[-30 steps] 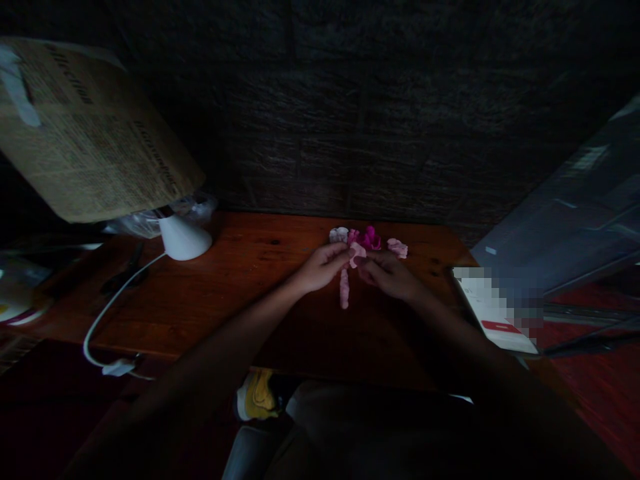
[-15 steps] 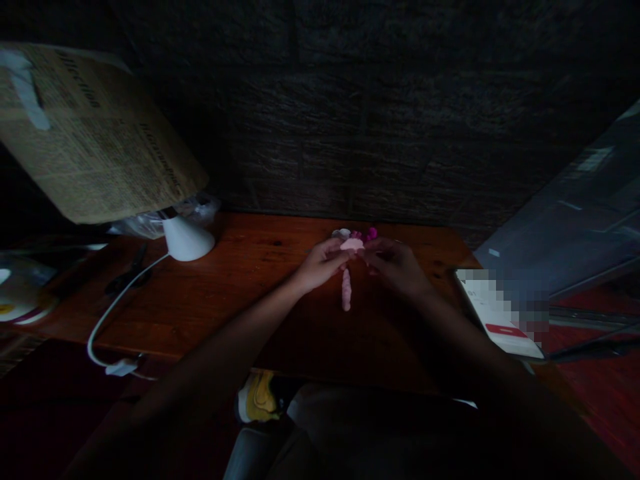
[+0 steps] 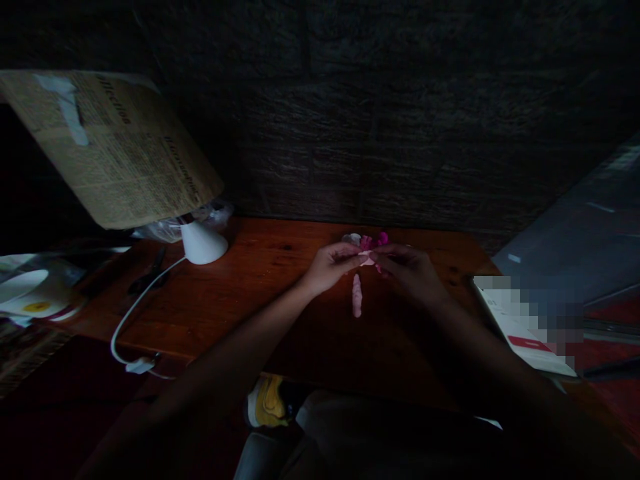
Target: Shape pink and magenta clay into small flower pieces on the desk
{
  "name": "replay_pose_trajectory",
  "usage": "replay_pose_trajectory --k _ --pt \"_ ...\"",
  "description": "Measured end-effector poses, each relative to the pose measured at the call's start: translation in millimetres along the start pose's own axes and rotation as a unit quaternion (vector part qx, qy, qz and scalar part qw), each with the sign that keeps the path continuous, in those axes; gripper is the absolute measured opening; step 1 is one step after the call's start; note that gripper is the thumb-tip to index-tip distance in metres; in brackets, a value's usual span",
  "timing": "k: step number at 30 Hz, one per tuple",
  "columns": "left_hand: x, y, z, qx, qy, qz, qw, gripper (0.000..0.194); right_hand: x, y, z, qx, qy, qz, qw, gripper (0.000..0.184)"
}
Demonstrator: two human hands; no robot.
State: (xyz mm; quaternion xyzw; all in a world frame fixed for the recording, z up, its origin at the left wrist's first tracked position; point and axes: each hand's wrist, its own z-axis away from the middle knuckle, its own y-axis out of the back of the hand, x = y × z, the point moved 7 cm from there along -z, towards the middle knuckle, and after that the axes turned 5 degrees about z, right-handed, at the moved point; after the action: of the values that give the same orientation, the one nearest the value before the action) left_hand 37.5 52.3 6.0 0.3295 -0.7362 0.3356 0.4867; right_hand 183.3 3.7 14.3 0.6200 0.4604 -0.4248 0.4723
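Observation:
Between my two hands is a flat pale pink piece of modelling clay (image 3: 367, 257), pinched by the fingertips from both sides. My left hand (image 3: 332, 265) is closed on its left edge, thumb on the near side. From the right, my right hand (image 3: 406, 268) grips the other edge, its fingers partly in shadow. Just below them a lumpy pink clay roll (image 3: 357, 296) lies on the wooden table (image 3: 240, 287). Behind the hands are bright magenta pieces (image 3: 383, 238) and a whitish round thing (image 3: 352, 239), partly hidden by the fingers.
A lamp with a newspaper-print shade (image 3: 135, 153) and white base (image 3: 203, 243) stands at the left, its cord hanging over the front edge. Dark scissors (image 3: 149, 277) and a white container (image 3: 35, 293) are farther left. A book or calendar (image 3: 520, 327) lies at the right. A dark wall (image 3: 330, 120) backs the table.
The view has shifted, so everything sits further right in the picture. My hands have come closer together over the pale pink clay, and less of it shows.

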Motion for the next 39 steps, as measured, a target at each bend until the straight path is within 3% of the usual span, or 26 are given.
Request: replay_pose_trajectory --k 12,23,34,39 --pt "0 2.3 -1 0.015 0.003 0.020 1.000 0.034 3 -1 0 -0.009 0.010 0.040 0.999 0.036" --pt "-3 -3.2 -1 -0.021 0.000 0.006 1.000 0.031 -1 -3 0 -0.008 0.015 0.056 0.998 0.039" --pt "1 -5.8 0 -0.040 -0.030 -0.036 0.998 0.030 -8 -4 1 -0.026 0.057 0.077 0.995 0.038" --pt "4 -6.6 3 -0.037 -0.038 -0.097 0.994 0.030 -5 -4 1 -0.015 0.042 0.044 0.998 0.036"
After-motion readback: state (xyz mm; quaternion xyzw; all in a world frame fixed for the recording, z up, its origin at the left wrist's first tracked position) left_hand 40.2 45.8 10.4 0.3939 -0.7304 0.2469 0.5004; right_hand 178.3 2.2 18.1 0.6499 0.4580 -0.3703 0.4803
